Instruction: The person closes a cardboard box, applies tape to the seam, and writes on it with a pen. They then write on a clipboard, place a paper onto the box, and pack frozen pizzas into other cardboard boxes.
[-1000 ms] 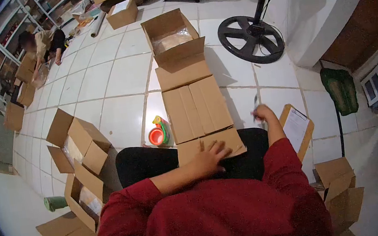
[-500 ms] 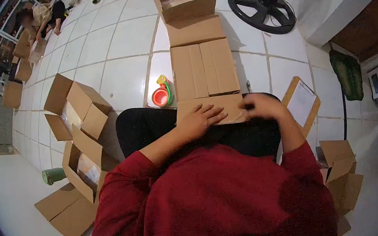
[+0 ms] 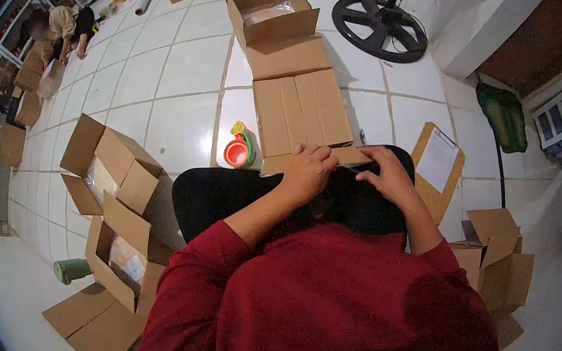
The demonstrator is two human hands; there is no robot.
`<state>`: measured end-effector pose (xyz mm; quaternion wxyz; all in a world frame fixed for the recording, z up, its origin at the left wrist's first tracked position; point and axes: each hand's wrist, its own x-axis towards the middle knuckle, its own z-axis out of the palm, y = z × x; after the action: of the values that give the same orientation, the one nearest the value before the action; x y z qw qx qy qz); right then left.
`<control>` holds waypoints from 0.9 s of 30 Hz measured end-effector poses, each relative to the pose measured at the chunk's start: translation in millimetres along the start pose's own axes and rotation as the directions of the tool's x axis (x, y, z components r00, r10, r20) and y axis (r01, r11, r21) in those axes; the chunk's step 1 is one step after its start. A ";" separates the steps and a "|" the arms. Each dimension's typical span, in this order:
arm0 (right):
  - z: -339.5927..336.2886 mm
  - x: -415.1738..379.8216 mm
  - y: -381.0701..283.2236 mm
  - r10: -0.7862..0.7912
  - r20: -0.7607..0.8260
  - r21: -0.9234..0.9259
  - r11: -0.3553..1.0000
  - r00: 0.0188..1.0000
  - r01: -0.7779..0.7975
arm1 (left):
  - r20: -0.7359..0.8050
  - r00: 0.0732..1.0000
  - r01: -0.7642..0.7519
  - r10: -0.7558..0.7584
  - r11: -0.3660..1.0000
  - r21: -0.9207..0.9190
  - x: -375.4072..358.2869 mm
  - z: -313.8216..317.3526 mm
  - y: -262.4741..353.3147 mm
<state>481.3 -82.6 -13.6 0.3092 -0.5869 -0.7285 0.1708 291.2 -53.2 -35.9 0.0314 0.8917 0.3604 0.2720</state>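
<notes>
A brown cardboard box lies before my crossed legs, its top panels meeting along a middle seam. Its near flap is turned up toward me. My left hand is closed over the upper edge of this flap, fingers bent. At the flap's right end my right hand pinches the corner between thumb and fingers. A red and green tape dispenser with a yellow end stands on the floor left of the box.
Beyond lies an open box with plastic-wrapped contents. Open boxes and a green cup are at left. A clipboard, a black wheel-shaped stand base and more boxes are at right. Another person crouches far left.
The near flap has tilted up from lying flatter. My left hand has gone from resting flat on it to curling over its edge; my right hand has come down to its corner.
</notes>
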 end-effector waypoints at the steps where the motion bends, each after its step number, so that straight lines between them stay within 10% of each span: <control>1: 0.2 1.1 3.2 -0.008 -0.007 -0.008 1.000 1.000 0.008 | -0.012 1.000 -0.005 0.005 1.000 0.002 3.1 -1.3 -0.5; 7: 0.1 15.5 0.9 0.165 -0.024 0.079 0.983 0.986 -0.163 | -0.096 0.995 -0.029 0.029 1.000 0.000 13.7 0.0 -15.9; 13: 21.2 17.4 2.5 -0.142 -0.262 -0.207 0.974 0.955 0.088 | -0.147 0.977 -0.136 0.152 0.984 0.112 20.5 -0.2 -23.4; 24: 33.4 20.6 -11.2 0.164 -0.255 0.126 0.983 0.953 -0.135 | 0.002 0.996 0.092 -0.092 0.994 0.053 47.0 3.4 -34.2; 27: 34.4 27.4 6.6 0.335 -0.183 0.336 0.905 0.924 -0.261 | -0.138 0.986 -0.085 0.098 0.992 0.098 53.7 -5.7 -23.4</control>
<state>460.6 -50.7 -36.6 0.4508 -0.6532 -0.5520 0.2557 305.5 -1.2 -12.1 -0.0481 0.8861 0.3323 0.3194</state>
